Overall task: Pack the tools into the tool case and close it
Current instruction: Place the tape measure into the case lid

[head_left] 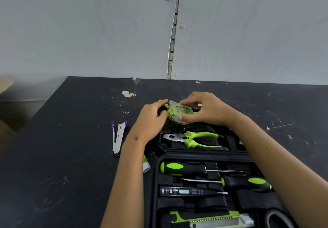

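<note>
Right hand: fingers and thumb curled round tape measure, held over far end of tool case.
Left hand: fingers bent round far-left corner of case, beside tape measure.
Case: open flat on black table; pliers, two screwdrivers, voltage tester, utility knife seated in slots.
Left of case: opened stapler, apart; small white-and-green tube against case edge, part hidden by forearm.
Edges: wall directly behind table; bare tabletop left and far right.

Bare table lies open left of the tool case, with only 1 stapler there. Near the case's left edge, a small tube narrows the passage.
</note>
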